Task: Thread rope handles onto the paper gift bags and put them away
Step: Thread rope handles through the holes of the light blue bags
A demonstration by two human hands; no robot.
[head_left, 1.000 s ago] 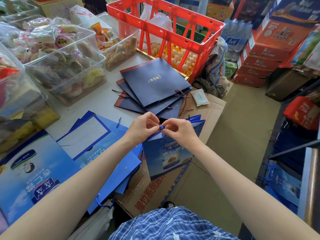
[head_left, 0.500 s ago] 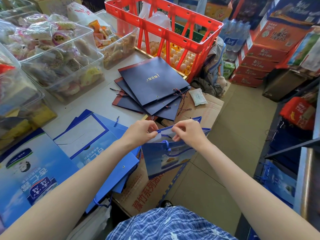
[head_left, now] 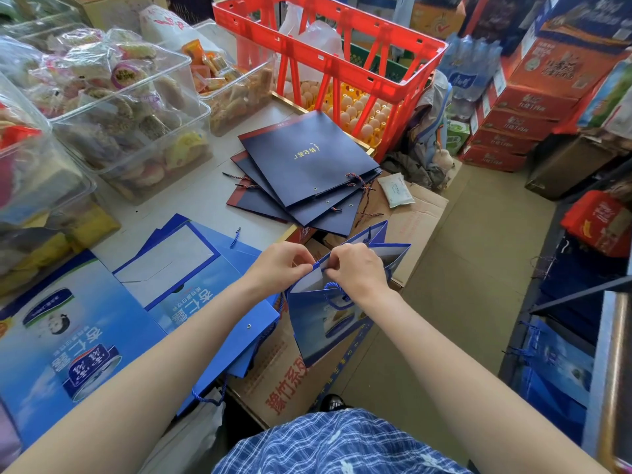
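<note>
Head view: your two hands hold a blue gift bag (head_left: 328,323) open at its top edge.

Your left hand (head_left: 278,268) and right hand (head_left: 355,270) each pinch the bag's near rim with curled fingers, almost touching each other. A blue rope handle (head_left: 337,297) loops down the bag's front just under your right hand. The bag hangs off the table edge above a cardboard box (head_left: 284,374). Flat blue bags (head_left: 191,289) lie on the table to your left; navy bags (head_left: 307,165) are stacked farther off by the red crate (head_left: 342,59).

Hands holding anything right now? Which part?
Both. The left hand and right hand pinch the top edge of the open blue gift bag, close together at its near rim. Its rope handle hangs loose below the right hand.
</note>
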